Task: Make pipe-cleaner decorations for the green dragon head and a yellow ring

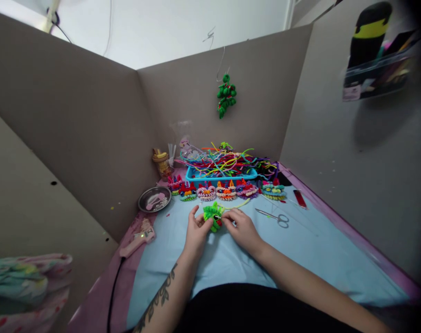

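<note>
A small green pipe-cleaner figure (212, 212), with a dark eye and a red patch, is held just above the blue cloth. My left hand (197, 227) grips its left side between thumb and fingers. At its right edge, beside the eye, my right hand (241, 227) has thumb and fingertips pinched together; what lies between them is too small to make out. A pale green pipe cleaner (243, 204) stretches out behind the right hand's knuckles. Behind the hands stands a row of several finished-looking pipe-cleaner faces, among them an orange one (226, 190).
Scissors (274, 216) lie to the right, near a red-screened phone-like object (300, 199). At left are a metal bowl (161, 205) and a corded pink glue gun (139, 241). A blue tray (221, 177) heaped with pipe cleaners stands at the back. Grey partitions (196, 111) enclose the table.
</note>
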`<action>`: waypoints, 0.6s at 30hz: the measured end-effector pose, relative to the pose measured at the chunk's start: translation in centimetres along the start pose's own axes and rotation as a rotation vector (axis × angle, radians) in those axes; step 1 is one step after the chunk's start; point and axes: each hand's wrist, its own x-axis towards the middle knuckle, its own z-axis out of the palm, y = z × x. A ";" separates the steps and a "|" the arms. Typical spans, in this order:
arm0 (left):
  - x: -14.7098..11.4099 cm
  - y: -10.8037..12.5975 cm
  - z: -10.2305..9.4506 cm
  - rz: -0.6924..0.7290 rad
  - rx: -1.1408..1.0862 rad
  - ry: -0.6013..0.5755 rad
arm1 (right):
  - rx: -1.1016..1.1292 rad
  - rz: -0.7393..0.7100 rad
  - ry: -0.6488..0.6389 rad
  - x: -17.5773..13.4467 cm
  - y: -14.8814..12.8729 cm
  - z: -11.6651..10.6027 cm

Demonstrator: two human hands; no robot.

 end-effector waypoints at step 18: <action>-0.1 0.1 0.1 0.003 -0.014 -0.010 | -0.002 0.004 0.000 -0.1 0.2 0.2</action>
